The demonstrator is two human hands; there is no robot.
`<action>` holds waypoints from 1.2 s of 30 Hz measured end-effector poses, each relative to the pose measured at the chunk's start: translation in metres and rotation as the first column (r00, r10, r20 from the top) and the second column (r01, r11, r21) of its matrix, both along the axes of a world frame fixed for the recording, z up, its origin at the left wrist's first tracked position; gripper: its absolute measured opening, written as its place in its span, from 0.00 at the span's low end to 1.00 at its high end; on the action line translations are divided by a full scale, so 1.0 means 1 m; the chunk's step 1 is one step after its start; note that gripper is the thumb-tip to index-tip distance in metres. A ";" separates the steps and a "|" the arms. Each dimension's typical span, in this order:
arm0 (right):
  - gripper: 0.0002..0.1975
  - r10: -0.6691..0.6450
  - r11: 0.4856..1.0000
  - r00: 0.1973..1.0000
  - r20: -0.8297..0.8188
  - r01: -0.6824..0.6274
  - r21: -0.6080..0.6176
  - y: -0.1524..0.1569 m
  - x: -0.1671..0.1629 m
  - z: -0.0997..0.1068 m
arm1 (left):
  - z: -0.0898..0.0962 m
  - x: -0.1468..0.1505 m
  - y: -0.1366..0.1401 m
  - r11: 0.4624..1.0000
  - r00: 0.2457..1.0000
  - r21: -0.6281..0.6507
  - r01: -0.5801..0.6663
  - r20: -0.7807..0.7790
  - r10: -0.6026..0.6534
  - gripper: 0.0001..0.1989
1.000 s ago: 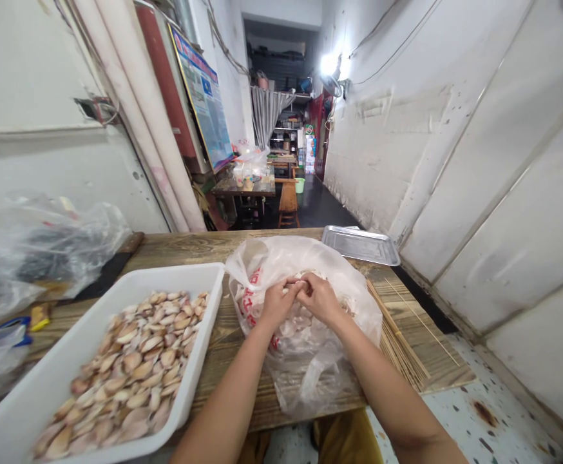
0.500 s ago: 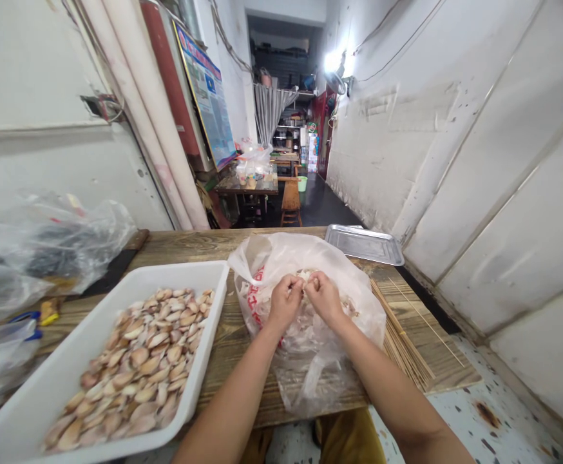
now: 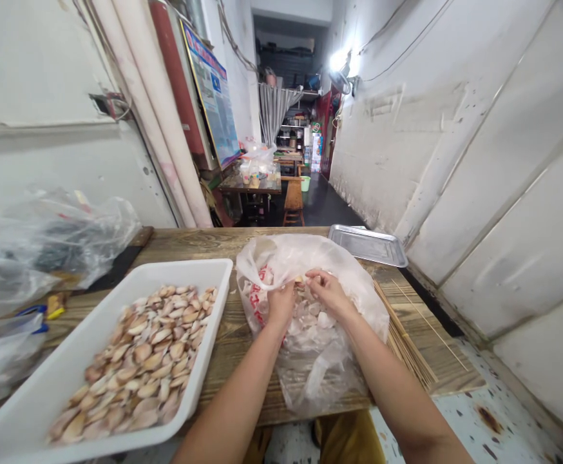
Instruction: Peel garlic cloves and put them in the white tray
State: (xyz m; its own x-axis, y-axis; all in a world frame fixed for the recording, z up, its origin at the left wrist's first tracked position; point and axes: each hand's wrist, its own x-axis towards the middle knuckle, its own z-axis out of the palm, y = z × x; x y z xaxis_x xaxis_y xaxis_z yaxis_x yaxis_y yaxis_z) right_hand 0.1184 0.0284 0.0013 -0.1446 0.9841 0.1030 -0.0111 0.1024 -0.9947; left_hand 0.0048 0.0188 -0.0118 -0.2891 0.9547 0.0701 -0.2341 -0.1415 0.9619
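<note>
A white plastic bag (image 3: 303,248) with red print lies open on the table, garlic skins (image 3: 310,316) inside it. Over its mouth, my left hand (image 3: 280,304) is closed on a garlic clove (image 3: 299,280); the bag's edge hides part of its fingers. Just right of the clove, my right hand (image 3: 330,293) is pinched at the fingertips, and what it holds is too small to make out. To the left stands a white tray (image 3: 224,283) with many unpeeled garlic cloves (image 3: 153,351).
Thin wooden skewers (image 3: 402,341) lie right of the bag on the wooden table (image 3: 189,238). A metal tray (image 3: 368,245) sits at the far right edge. Clear plastic bags (image 3: 83,238) and a blue-handled tool (image 3: 35,316) lie at the left.
My hands have moved slightly apart. The left has dropped lower, partly behind the bag's edge, and a clove now shows at its fingertips. The whole view has shifted slightly.
</note>
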 end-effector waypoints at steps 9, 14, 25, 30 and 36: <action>0.27 -0.083 0.927 0.817 0.570 -0.146 0.345 -0.005 0.005 -0.003 | 0.016 -0.003 -0.011 0.937 0.938 -0.106 0.334 0.133 -0.319 0.19; 0.21 -0.150 0.890 0.795 0.588 -0.151 0.431 -0.009 0.007 0.007 | 0.013 -0.002 -0.011 0.956 0.954 -0.046 0.289 -0.065 -0.292 0.16; 0.15 -0.274 0.840 0.717 0.641 -0.146 0.522 -0.011 0.001 0.008 | 0.023 -0.002 -0.014 0.960 0.956 -0.094 0.263 0.156 -0.247 0.17; 0.15 -0.335 0.882 0.627 0.703 -0.053 0.468 -0.014 0.002 0.008 | 0.017 0.003 -0.017 0.967 0.966 -0.003 0.254 -0.059 -0.253 0.17; 0.17 -0.378 0.895 0.562 0.735 0.018 0.446 -0.017 -0.003 0.011 | 0.011 0.008 -0.021 0.983 0.945 0.102 0.152 -0.308 -0.114 0.16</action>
